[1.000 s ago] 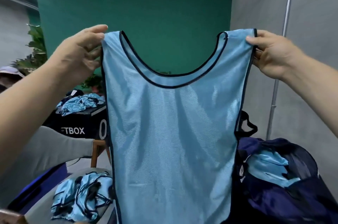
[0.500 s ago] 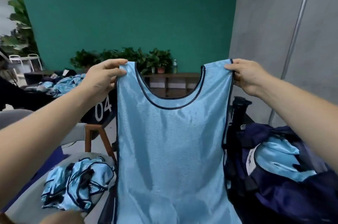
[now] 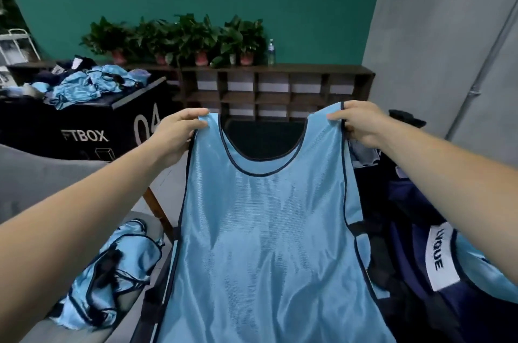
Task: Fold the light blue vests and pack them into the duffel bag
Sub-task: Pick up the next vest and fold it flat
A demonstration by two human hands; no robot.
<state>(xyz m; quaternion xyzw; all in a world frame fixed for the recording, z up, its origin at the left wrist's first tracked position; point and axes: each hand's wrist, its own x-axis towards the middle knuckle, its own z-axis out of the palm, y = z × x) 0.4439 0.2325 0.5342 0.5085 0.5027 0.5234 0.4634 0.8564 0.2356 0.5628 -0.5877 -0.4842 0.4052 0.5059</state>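
Note:
A light blue vest (image 3: 266, 236) with dark trim hangs spread out in front of me. My left hand (image 3: 176, 135) pinches its left shoulder strap and my right hand (image 3: 361, 124) pinches its right strap. The vest's lower part runs out of the bottom of the view. To the right lies the dark navy duffel bag (image 3: 414, 267) with a white label, and a light blue vest (image 3: 487, 275) shows inside it. A crumpled heap of more light blue vests (image 3: 112, 267) lies at the lower left on a grey surface.
A black box (image 3: 84, 129) marked with white letters stands at the left, with more blue vests (image 3: 84, 85) piled on it. A dark wooden shelf unit (image 3: 274, 87) with potted plants (image 3: 179, 37) lines the green back wall. A grey wall with a metal pipe (image 3: 476, 85) is at the right.
Both hands have lowered the vest and the view has tilted down. The shelf, plants and black box now show above the vest.

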